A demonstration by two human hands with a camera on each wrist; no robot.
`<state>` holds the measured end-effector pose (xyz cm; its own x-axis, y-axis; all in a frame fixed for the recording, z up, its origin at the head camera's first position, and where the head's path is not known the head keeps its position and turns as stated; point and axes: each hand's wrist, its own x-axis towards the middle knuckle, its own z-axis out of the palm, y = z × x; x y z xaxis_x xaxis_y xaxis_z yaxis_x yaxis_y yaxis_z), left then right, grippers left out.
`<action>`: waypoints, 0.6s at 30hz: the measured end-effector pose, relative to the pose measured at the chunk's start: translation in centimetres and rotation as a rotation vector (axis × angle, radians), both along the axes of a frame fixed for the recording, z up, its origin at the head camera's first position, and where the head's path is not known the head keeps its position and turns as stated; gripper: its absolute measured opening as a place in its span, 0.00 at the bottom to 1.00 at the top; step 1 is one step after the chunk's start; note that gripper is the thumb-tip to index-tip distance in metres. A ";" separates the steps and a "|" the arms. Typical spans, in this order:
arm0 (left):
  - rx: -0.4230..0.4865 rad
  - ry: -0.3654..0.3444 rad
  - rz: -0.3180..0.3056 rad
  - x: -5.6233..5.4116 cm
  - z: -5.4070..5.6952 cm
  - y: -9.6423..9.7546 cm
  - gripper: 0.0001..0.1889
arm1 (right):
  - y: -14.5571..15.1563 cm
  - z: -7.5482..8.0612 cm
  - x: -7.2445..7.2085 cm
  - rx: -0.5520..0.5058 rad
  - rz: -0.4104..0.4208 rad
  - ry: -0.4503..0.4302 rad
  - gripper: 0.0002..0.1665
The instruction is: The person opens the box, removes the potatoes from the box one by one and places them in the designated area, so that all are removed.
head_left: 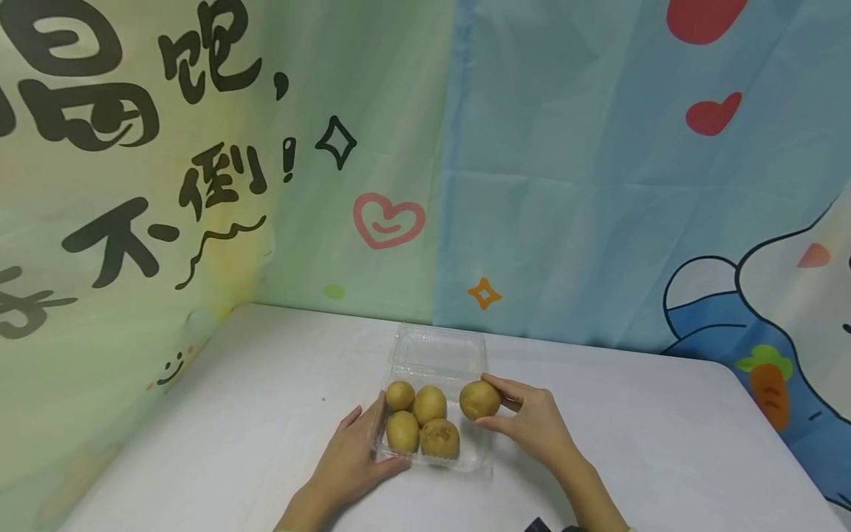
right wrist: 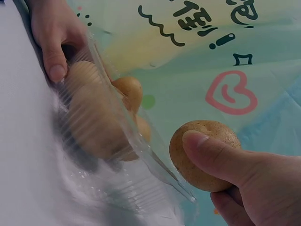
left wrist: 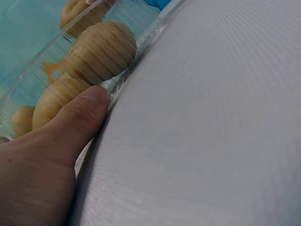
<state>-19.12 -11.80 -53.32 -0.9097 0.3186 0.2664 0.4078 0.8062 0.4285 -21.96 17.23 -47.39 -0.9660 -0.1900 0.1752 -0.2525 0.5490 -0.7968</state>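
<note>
We count five potatoes [head_left: 480, 400] [head_left: 400, 396] [head_left: 429, 404] [head_left: 402, 432] [head_left: 439, 439], two hands [head_left: 352, 459] [head_left: 534, 423], one clear box [head_left: 473, 448] with one lid [head_left: 439, 351], one white table [head_left: 233, 421] and one drawn carrot [head_left: 769, 397].

Yellow-brown potatoes [head_left: 429, 404], one blotched darker, show inside a clear, finely ribbed container [head_left: 475, 445] on the white worktop [head_left: 279, 391]. Past the worktop's far edge, the backdrop [head_left: 565, 192] runs from pale yellow-green to blue, with black lettering [head_left: 106, 224], red hearts [head_left: 711, 116] and an orange star [head_left: 484, 285].
</note>
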 end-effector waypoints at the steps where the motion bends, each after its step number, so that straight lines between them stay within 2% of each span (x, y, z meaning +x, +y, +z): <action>1: 0.002 0.005 -0.001 0.0 0.0 0.0 0.56 | 0.1 0.0 0.0 0.001 -0.002 0.001 0.40; 8: 0.007 0.028 -0.005 0.0 -0.1 0.1 0.55 | 1.5 0.3 -0.3 0.009 -0.007 0.025 0.40; 18: 0.004 -0.048 0.000 -0.1 -0.1 -0.1 0.57 | 4.2 0.4 -1.0 0.014 -0.065 0.035 0.42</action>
<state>-19.22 -11.90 -53.46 -0.9213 0.3179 0.2239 0.3871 0.8046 0.4503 -22.93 21.47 -47.00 -0.9698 -0.1296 0.2064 -0.2431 0.5761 -0.7804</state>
